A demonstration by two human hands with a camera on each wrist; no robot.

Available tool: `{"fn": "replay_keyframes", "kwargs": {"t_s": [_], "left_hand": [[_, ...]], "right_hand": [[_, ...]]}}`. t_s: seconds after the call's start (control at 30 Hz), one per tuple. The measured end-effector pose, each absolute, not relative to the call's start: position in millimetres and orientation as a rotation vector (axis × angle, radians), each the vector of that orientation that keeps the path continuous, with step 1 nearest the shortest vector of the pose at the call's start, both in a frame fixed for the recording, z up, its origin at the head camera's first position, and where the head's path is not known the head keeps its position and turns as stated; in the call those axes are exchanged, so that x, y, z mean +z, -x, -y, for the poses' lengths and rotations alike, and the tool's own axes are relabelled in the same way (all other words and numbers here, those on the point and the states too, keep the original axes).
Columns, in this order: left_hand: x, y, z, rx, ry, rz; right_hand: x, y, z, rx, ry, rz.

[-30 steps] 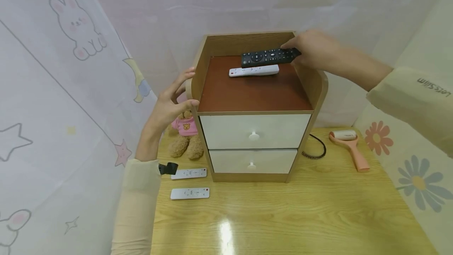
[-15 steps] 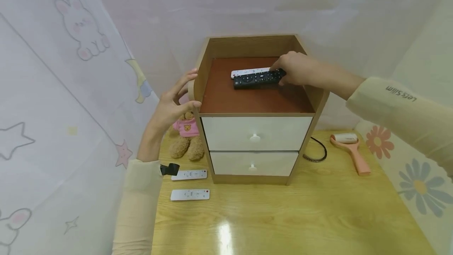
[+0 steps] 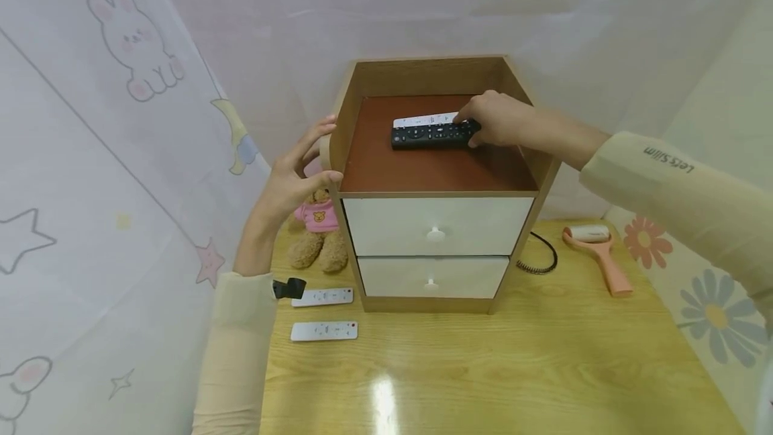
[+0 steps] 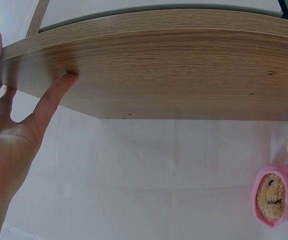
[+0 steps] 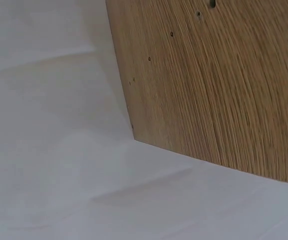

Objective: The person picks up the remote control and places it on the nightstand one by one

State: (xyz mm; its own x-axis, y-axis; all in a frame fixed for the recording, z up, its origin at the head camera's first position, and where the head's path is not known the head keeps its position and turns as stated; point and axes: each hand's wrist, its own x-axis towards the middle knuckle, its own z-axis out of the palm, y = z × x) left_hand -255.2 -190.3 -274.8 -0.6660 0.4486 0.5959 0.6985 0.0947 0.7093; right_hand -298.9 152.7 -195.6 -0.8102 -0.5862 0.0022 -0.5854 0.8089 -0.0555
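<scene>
My right hand (image 3: 498, 118) reaches over the right side of the small wooden cabinet (image 3: 437, 195) and pinches the right end of a black remote control (image 3: 429, 136). This remote lies low over the brown top, right in front of a white remote control (image 3: 423, 120) and parallel to it. My left hand (image 3: 292, 176) rests with spread fingers against the cabinet's left side panel. In the left wrist view, the thumb of my left hand (image 4: 14, 135) touches the wood panel (image 4: 168, 70). The right wrist view has only the side panel (image 5: 208, 90) and cloth; the hand is out of frame.
Two more white remotes lie on the table (image 3: 483, 368), a nearer one (image 3: 324, 331) and a farther one (image 3: 326, 297). A teddy bear (image 3: 320, 217) sits left of the cabinet. To its right are a black coiled cord (image 3: 537, 267) and an orange lint roller (image 3: 600, 254).
My right hand has brought the black remote down and toward the front, from above the white remote to just before it, then slightly left. The left hand stays at the cabinet side.
</scene>
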Motion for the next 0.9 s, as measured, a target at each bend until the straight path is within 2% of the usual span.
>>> {"fn": "replay_keyframes", "kwargs": {"t_s": [0.23,0.67,0.9], "left_hand": [[-274.3,254.2,190.0,-1.589,1.143,2.157],[-274.3,257.7,191.5,-1.637,1.166,2.115],[-276.6,259.7,195.9,-1.648,1.201,2.071]], "right_hand": [[-204.3,293.6,-154.8,-0.094,0.896,-2.986],[-201.7,300.7,-158.4,-0.060,1.056,-2.891],[-197.8,293.3,-157.2,-0.093,1.004,-2.948]]}}
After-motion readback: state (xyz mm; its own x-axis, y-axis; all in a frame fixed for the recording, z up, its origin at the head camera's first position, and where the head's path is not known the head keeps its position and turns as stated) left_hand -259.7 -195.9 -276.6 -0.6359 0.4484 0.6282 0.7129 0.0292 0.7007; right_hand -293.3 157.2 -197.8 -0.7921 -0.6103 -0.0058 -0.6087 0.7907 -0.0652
